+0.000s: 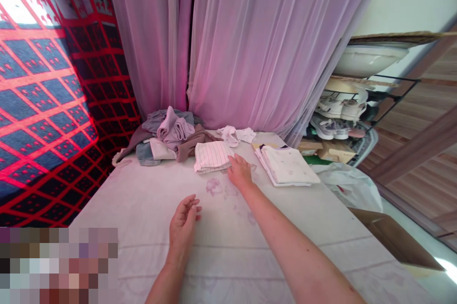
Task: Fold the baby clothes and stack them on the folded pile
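Observation:
A folded striped garment (213, 156), white with thin pink lines, lies flat on the light flowered cover (143, 208). My right hand (240, 170) reaches forward to its right edge, fingertips touching the cloth and fingers extended. Nearer to me, my left hand (184, 216) hovers over the cover, its fingers loosely curved and apart, with nothing in it. To the right of my right hand sits a neat stack of folded white clothes (285, 163). Left of the striped garment is a loose heap of mauve, grey and brown clothes (174, 130).
Small white printed clothes (235, 135) lie at the back, before a purple curtain (257, 46). A red and black patterned cloth (107, 65) hangs at the left. On the right stand a rack with shoes (330, 127), a plastic bag (352, 185) and a cardboard box (392, 237).

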